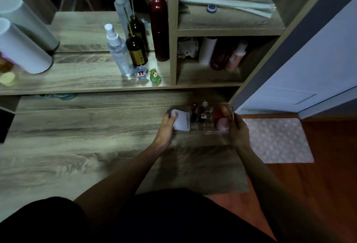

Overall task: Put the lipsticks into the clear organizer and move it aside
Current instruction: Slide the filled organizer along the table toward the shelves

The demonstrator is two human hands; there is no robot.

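Left hand (167, 124) grips left end of clear organizer (209, 129), right hand (238, 130) clamps right end. Inside organizer: white compact (182, 122) left, dark lipsticks (198, 113) upright mid, pink sponge (222, 124) right. Organizer sits on wood desk (77, 146), far right corner.

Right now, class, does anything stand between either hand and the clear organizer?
No. The left hand and right hand already grip opposite ends of the clear organizer, so nothing visible lies between them and it.
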